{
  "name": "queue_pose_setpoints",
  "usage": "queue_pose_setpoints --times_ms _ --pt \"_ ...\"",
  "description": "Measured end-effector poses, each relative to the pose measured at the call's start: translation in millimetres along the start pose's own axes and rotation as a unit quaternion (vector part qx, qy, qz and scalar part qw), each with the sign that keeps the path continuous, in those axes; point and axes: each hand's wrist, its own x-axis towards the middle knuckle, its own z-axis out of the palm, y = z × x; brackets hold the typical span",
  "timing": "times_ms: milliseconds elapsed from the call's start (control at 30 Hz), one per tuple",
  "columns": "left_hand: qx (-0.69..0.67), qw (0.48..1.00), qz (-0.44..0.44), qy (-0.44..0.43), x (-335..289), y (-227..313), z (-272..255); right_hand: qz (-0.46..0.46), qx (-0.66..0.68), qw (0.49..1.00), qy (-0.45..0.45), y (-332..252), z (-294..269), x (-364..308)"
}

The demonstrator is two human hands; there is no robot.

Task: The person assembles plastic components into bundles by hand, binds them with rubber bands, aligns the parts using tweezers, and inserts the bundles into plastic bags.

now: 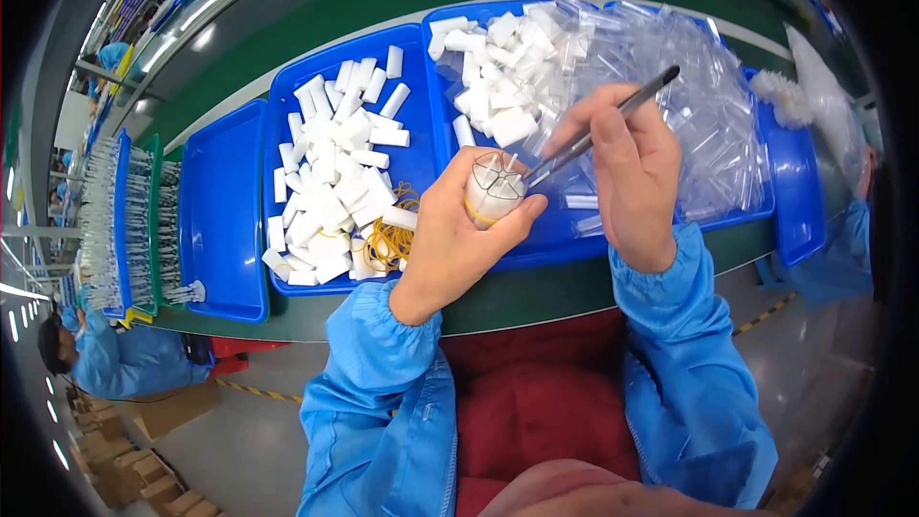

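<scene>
My left hand (459, 239) is closed around a bundle of white pieces (496, 193), held upright with a yellow rubber band around it. Dark outlines divide the bundle's top into wedges, and small pale tips show there. Between the thumb and fingers of my right hand (632, 172) is a slim dark pair of tweezers (613, 120), slanting down to the left. Their tip is at the right edge of the bundle's top; whether it touches cannot be made out. Below my hands lies the edge of a blue tray (546, 247).
Loose white blocks (330, 168) and yellow rubber bands (388, 244) fill a blue tray on the left. More white blocks (503, 67) lie beside clear plastic sleeves (708, 115). Further left are a blue tray (225, 220) and racks of thin parts (105, 220). A co-worker (134, 354) is at far left.
</scene>
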Motion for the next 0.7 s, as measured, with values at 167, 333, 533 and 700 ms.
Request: queue_pose_setpoints --times_ms 167,333,533,700 --pt "0.022 1.000 0.007 -0.016 -1.0 -4.8 2.4 0.000 -0.006 0.999 -0.033 2.9 1.3 -0.4" --pt "0.017 1.000 0.010 -0.009 -1.8 -6.3 0.9 0.021 -0.030 0.996 -0.078 3.9 2.0 -1.2" --pt "0.029 0.999 -0.017 -0.033 -4.5 -2.4 -1.7 0.033 -0.051 0.992 -0.114 3.4 -1.4 -0.2" --pt "0.033 0.998 0.047 -0.002 -5.1 -7.0 3.5 -0.047 -0.122 0.987 -0.098 5.5 -3.8 1.9"
